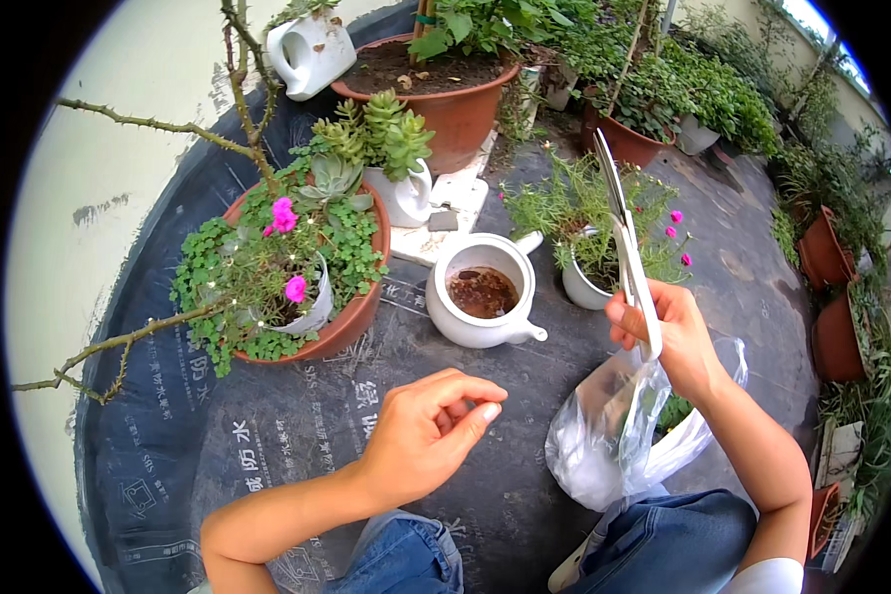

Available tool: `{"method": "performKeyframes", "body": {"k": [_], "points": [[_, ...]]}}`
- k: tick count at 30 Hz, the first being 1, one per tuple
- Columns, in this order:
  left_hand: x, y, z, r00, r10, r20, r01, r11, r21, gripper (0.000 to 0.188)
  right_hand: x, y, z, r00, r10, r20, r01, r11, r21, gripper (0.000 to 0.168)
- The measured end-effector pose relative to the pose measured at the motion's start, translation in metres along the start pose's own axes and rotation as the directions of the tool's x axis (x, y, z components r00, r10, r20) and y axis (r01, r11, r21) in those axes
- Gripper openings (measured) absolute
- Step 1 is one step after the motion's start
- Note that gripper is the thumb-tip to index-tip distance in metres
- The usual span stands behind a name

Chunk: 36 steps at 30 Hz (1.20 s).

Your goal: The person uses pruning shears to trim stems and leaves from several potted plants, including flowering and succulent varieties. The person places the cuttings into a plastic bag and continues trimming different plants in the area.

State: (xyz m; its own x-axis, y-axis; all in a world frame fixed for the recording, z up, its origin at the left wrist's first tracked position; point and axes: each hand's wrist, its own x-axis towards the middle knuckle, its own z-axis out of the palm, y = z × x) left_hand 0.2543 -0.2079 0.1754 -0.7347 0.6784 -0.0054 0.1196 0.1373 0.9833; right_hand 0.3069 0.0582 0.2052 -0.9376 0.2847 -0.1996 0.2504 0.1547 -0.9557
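My right hand [661,334] grips a pair of scissors [627,230] with white handles, blades pointing up and close together. Just below it, a clear plastic bag [601,438] with something green inside lies by my knee. My left hand [434,431] is held over the dark ground sheet, thumb and fingertips curled near each other; no object shows between them. Ahead of it stands a white ceramic teapot [453,297] without a lid, with brown matter and liquid inside. Behind the scissors, a white pot [586,286] holds a trailing plant [564,193] with pink flowers.
At left, a terracotta pot [356,319] holds clover-like greenery, pink flowers and a thorny branch [156,126]. Behind are a white jug with succulents [408,193], a white board [460,223] and a large terracotta planter [453,111]. More potted plants line the right wall.
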Motion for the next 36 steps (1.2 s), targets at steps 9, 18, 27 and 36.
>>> {"method": "performKeyframes", "body": {"k": [9,18,27,36], "points": [[0.084,-0.027,0.227,0.897,0.229,0.378,-0.335,0.910,0.243,0.012,-0.024,0.009,-0.045,0.972,-0.093,-0.216,0.129,0.978,0.161,0.024],[0.043,-0.052,0.167,0.711,0.381,0.591,-0.597,0.771,0.221,0.019,-0.041,0.022,-0.063,0.983,-0.138,-0.124,0.136,0.990,-0.027,0.022],[-0.023,-0.091,-0.039,0.894,0.093,-0.438,0.080,0.929,0.361,0.012,0.008,0.041,0.018,0.892,0.202,0.404,-0.159,0.978,-0.138,0.024],[-0.056,-0.138,-0.116,0.494,-0.123,-0.861,-0.023,0.988,-0.154,0.015,0.047,0.058,0.131,0.871,0.185,0.455,-0.249,0.965,0.084,0.021]]}}
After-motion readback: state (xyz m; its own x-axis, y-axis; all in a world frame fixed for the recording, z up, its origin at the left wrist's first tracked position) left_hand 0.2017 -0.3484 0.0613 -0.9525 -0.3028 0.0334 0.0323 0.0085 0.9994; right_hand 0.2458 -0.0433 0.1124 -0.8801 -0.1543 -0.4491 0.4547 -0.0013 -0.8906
